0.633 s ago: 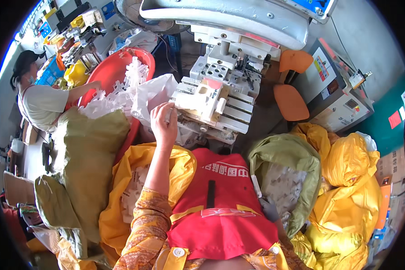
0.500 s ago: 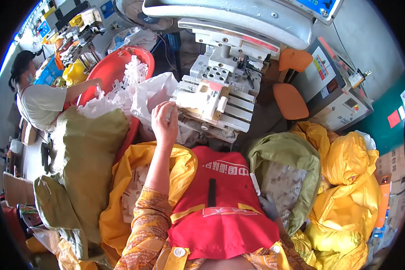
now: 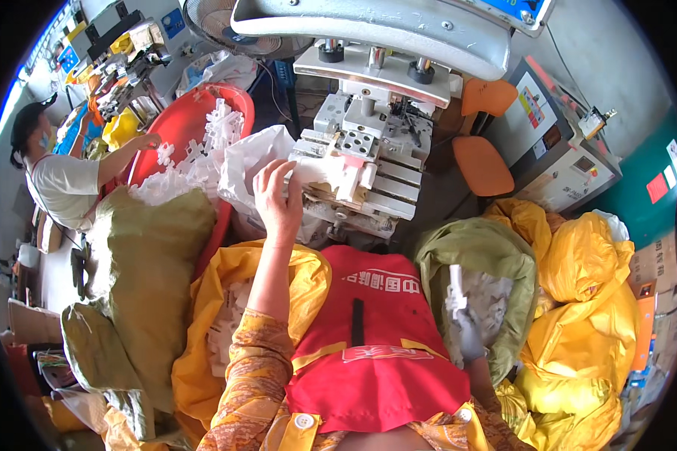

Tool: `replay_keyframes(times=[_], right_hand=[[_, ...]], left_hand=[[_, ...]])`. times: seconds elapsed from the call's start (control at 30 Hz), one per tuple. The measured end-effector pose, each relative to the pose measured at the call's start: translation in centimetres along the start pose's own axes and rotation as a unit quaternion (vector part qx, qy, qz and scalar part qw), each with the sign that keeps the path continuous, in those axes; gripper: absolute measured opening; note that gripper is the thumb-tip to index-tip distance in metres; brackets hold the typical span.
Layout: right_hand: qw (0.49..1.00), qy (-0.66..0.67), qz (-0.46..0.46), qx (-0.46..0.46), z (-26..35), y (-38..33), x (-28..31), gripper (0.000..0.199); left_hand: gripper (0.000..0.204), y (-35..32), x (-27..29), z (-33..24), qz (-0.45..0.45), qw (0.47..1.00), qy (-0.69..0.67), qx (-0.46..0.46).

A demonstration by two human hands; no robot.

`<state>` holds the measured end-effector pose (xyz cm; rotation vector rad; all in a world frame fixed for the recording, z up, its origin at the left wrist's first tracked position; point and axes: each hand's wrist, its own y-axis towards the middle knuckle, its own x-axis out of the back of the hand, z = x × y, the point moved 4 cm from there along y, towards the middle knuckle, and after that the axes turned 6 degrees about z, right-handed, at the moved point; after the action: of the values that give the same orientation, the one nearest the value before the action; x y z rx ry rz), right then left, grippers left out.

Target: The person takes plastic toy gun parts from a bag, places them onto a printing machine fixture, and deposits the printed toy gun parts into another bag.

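Observation:
My left hand [image 3: 278,199] is at the left edge of the machine table [image 3: 395,184], with its fingers curled against a white plastic piece [image 3: 312,171]. That piece is blurred and reaches toward the pale fixture [image 3: 351,177] on the slotted table; its far end is hard to make out. My right hand [image 3: 470,334], in a grey glove, is over the green sack [image 3: 515,259] and grips a white plastic part [image 3: 456,289] that points upward. Many similar pale parts lie in that sack below it. The right fingertips are partly hidden by the part.
A yellow bag [image 3: 192,361] of pale parts stands left of my red apron. Behind it are a full green sack [image 3: 147,248] and a red tub [image 3: 241,105] of white parts, where a co-worker [image 3: 68,180] reaches in. Yellow bags [image 3: 572,338] and an orange chair [image 3: 483,165] are right.
My right hand has risen from the sack's near edge with a white part. The white piece by my left hand now extends farther left. More of the press's underside and posts show above the table.

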<state>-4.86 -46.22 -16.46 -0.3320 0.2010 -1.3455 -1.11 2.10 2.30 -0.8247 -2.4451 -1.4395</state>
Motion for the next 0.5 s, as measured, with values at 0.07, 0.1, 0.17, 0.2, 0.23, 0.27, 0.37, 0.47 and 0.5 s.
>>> replay_keyframes(times=[0.07,0.1,0.17,0.2,0.23,0.27,0.37,0.47,0.5], right_hand=[[0.993,0.110,-0.035,0.001,1.0,1.1,0.0,0.025],[0.985,0.164,-0.052,0.002,1.2,1.4,0.2,0.027],[0.979,0.200,-0.006,0.026,2.3,2.1,-0.3,0.034],[0.964,0.227,0.066,0.125,3.9,2.6,-0.9,0.037],[0.933,0.249,0.130,0.223,6.3,2.7,-1.5,0.039],[0.938,0.241,0.124,0.215,9.3,2.5,-3.0,0.039],[0.959,0.153,0.073,0.226,14.4,4.0,-5.0,0.040],[0.944,0.111,0.141,0.277,19.1,5.8,-8.3,0.046],[0.926,0.096,0.171,0.322,21.0,6.2,-10.2,0.046]], left_hand=[[0.019,0.8,-0.8,-0.5,0.007,1.000,-0.015,-0.019],[0.018,1.3,-1.2,-0.8,0.011,0.999,-0.028,-0.034],[0.008,2.4,-1.8,-1.4,0.018,0.997,-0.009,-0.076],[0.007,2.9,-2.4,-1.5,0.050,0.996,0.004,-0.071],[0.009,3.2,-3.6,-1.4,0.085,0.994,0.012,-0.066],[0.018,3.6,-4.4,-1.3,0.088,0.993,0.015,-0.075],[0.028,5.4,-4.5,-1.5,0.076,0.992,0.055,-0.084],[0.035,7.1,-2.1,-2.2,0.049,0.995,0.086,-0.029],[0.035,7.1,-0.6,-1.6,0.034,0.995,0.097,0.015]])
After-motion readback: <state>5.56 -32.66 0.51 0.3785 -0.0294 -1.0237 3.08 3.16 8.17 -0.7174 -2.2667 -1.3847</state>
